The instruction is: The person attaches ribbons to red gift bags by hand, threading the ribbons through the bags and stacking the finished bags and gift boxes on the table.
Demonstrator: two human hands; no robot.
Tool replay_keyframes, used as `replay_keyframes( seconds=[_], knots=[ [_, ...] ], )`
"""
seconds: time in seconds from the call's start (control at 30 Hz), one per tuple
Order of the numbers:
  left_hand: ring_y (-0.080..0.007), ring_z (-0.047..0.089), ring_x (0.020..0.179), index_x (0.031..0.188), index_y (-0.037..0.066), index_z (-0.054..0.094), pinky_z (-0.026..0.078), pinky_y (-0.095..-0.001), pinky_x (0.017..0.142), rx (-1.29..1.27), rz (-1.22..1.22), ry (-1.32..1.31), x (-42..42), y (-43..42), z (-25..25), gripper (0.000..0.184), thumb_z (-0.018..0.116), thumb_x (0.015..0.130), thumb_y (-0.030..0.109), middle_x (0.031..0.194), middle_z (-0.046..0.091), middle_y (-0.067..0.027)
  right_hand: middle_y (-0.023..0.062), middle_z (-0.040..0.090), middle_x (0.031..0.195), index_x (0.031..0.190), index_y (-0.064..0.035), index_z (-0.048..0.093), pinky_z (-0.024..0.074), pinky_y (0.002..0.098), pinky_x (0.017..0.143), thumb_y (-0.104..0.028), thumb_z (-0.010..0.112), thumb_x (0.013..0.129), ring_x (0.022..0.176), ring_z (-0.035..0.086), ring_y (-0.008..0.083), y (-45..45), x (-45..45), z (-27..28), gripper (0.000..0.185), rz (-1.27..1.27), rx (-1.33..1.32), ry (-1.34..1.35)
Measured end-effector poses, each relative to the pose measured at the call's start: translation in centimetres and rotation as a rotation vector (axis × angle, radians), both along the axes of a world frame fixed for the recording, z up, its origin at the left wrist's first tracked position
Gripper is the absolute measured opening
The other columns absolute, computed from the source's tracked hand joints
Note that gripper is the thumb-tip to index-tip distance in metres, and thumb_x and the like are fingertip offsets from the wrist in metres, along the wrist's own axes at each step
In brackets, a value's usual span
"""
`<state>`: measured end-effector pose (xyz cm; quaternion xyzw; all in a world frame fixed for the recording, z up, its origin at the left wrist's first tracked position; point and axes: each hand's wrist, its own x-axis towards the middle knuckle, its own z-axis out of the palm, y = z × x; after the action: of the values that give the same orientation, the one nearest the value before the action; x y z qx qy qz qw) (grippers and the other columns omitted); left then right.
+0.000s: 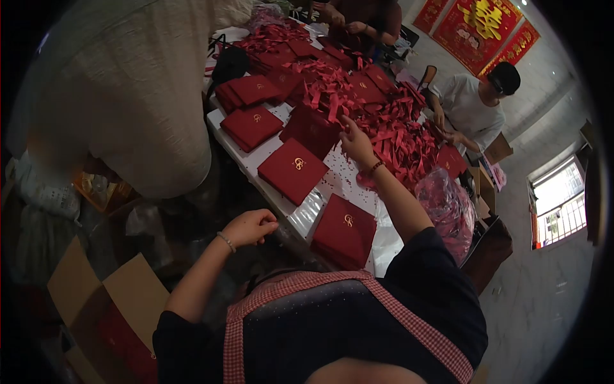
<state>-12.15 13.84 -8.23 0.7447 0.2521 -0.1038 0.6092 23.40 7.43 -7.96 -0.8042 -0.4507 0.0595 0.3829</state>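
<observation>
Shiny red ribbon strips are sitting by my right hand, fingers part-extended, can't tell if gripping; left hand is hovering half-curled, empty.

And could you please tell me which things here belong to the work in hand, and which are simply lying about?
Likely part of the work:
- red ribbons, near the right hand
- gold-marked red pouches
- white table

Apparently just lying about:
- crumpled pink plastic
- pale sack
</observation>
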Motion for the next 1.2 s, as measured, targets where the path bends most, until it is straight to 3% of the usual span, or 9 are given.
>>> replay_keyframes(
  seconds=[0.17,0.4,0.53,0.57,0.67,0.87,0.93,1.0,1.2],
  knots=[
    [-0.0105,0.055,0.062,0.102,0.002,0.054,0.046,-0.023,0.054,0.068,-0.028,-0.083,2.7,-3.2,-2.9,0.028,0.056,0.086,0.024,0.08,0.058,-0.0036,0.0098,0.06,0.064,0.108,-0.0074,0.057,0.0437,0.0263,0.053,-0.017,0.055,0.084,0.056,0.058,0.0148,-10.0,-0.9,3.0,0.027,-0.038,0.185,0.054],
    [-0.0166,0.055,0.077,0.106,-0.002,0.052,0.047,-0.0284,0.068,0.219,0.32,-0.483,5.5,-9.4,-8.1,0.029,0.054,0.088,0.021,0.102,0.052,-0.0117,0.0115,0.063,0.086,0.093,-0.0075,0.066,0.0475,0.0351,0.067,-0.018,0.056,0.079,0.077,0.06,0.0254,-23.9,-1.2,-2.7,0.02,-0.245,-0.268,-0.094],
    [-0.0157,0.054,0.077,0.103,-0.002,0.052,0.046,-0.0276,0.069,0.243,0.311,-0.492,5.7,-10.4,-7.7,0.027,0.053,0.088,0.02,0.1,0.052,-0.011,0.0098,0.06,0.086,0.087,-0.0105,0.067,0.0453,0.0386,0.073,-0.017,0.056,0.078,0.085,0.055,0.0285,-21.1,-0.4,-4.6,0.016,-0.083,-0.305,-0.367],
    [-0.0157,0.054,0.077,0.103,-0.002,0.053,0.046,-0.0276,0.069,0.273,0.288,-0.488,5.6,-10.5,-7.2,0.026,0.053,0.088,0.02,0.099,0.052,-0.011,0.01,0.06,0.087,0.086,-0.0096,0.065,0.045,0.0401,0.075,-0.016,0.055,0.077,0.085,0.053,0.0306,-19.8,-0.1,-5.7,0.015,-0.263,-0.368,-0.45],
    [-0.0157,0.055,0.078,0.101,-0.002,0.054,0.047,-0.0268,0.069,0.208,0.28,-0.471,5.5,-9.8,-7.1,0.024,0.054,0.088,0.017,0.098,0.052,-0.0108,0.0108,0.06,0.09,0.087,-0.0078,0.062,0.0457,0.0427,0.073,-0.017,0.053,0.078,0.086,0.055,0.0324,-17.6,0.9,-7.7,0.016,-0.49,-0.423,-0.477],
    [-0.0169,0.057,0.083,0.101,-0.001,0.054,0.048,-0.0271,0.071,0.177,0.37,-0.508,4.0,-9.9,-7.5,0.02,0.056,0.085,0.01,0.099,0.053,-0.011,0.0152,0.063,0.079,0.082,-0.0077,0.06,0.0472,0.0462,0.065,-0.019,0.051,0.079,0.077,0.06,0.0353,-16.4,3.8,-4.9,0.014,-0.343,-0.426,-0.34],
    [-0.0175,0.058,0.081,0.102,-0.001,0.054,0.048,-0.027,0.072,0.2,0.392,-0.547,3.9,-10.0,-7.5,0.021,0.056,0.084,0.01,0.098,0.053,-0.0104,0.0105,0.058,0.084,0.08,-0.0084,0.059,0.0432,0.0435,0.065,-0.019,0.052,0.077,0.082,0.055,0.03,-16.9,3.2,-2.7,0.014,-0.416,-0.514,-0.85],
    [-0.0174,0.057,0.078,0.101,-0.001,0.054,0.047,-0.0266,0.071,0.169,0.432,-0.558,4.4,-10.1,-7.8,0.022,0.057,0.083,0.011,0.098,0.053,-0.01,0.0093,0.055,0.086,0.076,-0.0097,0.059,0.042,0.041,0.066,-0.019,0.051,0.076,0.084,0.051,0.028,-16.1,2.7,-2.3,0.012,-0.239,-0.347,-0.919],
    [-0.0172,0.057,0.076,0.1,0.001,0.055,0.047,-0.0263,0.067,0.158,0.354,-0.555,5.0,-10.4,-7.3,0.022,0.058,0.082,0.013,0.097,0.053,-0.0105,0.0157,0.054,0.088,0.082,-0.0069,0.062,0.0445,0.0411,0.071,-0.023,0.062,0.07,0.085,0.05,0.0338,-15.0,-1.2,-6.1,0.02,-0.15,-0.54,-0.521]
  ],
)
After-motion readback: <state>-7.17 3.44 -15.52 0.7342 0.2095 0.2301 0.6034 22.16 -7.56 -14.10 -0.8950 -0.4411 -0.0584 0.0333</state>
